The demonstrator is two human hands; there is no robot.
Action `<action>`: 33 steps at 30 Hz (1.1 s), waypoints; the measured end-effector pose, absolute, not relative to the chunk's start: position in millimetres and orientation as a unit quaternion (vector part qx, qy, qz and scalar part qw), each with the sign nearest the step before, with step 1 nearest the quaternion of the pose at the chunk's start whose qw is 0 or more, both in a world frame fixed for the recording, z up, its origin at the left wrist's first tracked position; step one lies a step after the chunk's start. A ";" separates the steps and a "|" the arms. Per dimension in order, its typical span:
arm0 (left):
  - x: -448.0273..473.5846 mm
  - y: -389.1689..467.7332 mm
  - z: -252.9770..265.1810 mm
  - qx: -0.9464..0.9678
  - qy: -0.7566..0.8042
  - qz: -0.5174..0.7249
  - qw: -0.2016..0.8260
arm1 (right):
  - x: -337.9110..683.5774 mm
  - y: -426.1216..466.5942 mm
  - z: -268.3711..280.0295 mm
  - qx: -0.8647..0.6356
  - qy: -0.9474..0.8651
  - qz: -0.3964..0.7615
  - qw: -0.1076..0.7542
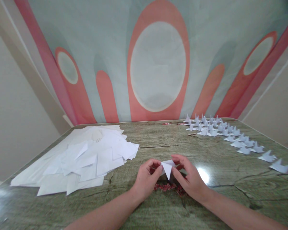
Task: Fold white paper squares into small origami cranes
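Between my two hands is a small folded piece of white paper (167, 168), with a pointed flap hanging downward toward me. My left hand (147, 177) pinches its left side between thumb and fingers. On the other side, my right hand (188, 177) grips the right edge with its thumb and fingers. Both hands are held low over the front middle of the wood-patterned table (144, 210). Some of the fingertips are hidden behind the paper. A reddish floral print (166, 187) shows on the tabletop just under the hands.
A broad heap of loose white paper sheets (86, 159) covers the left of the table. Several folded paper cranes (244, 143) stand in rows along the right side and back right. Behind the table rises a pale green and coral backdrop (158, 64).
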State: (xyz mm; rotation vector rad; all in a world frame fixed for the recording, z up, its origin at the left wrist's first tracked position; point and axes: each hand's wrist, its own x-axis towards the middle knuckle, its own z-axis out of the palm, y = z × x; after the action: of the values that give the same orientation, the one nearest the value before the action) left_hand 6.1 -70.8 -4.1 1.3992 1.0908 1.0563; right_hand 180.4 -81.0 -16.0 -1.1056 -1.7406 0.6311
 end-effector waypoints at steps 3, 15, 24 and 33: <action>5.6 -69.9 -6.3 0.586 0.456 0.436 0.509 | 178.9 -79.8 -16.1 -0.434 -0.698 0.243 0.515; 7.4 -70.7 -0.9 0.566 0.448 0.437 0.536 | 184.8 -76.3 -12.8 -0.371 -0.792 0.158 0.458; 8.0 -71.3 3.3 0.564 0.456 0.427 0.539 | 184.8 -74.8 -14.6 -0.362 -0.802 0.147 0.453; 6.2 -71.1 3.4 0.577 0.453 0.417 0.537 | 185.5 -74.7 -14.9 -0.357 -0.802 0.150 0.456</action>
State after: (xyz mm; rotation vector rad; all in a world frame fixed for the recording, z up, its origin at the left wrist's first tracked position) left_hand 6.2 -71.1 3.4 1.3725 1.0786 0.9921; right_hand 185.5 -74.7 -14.9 -0.8797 -1.9770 0.3709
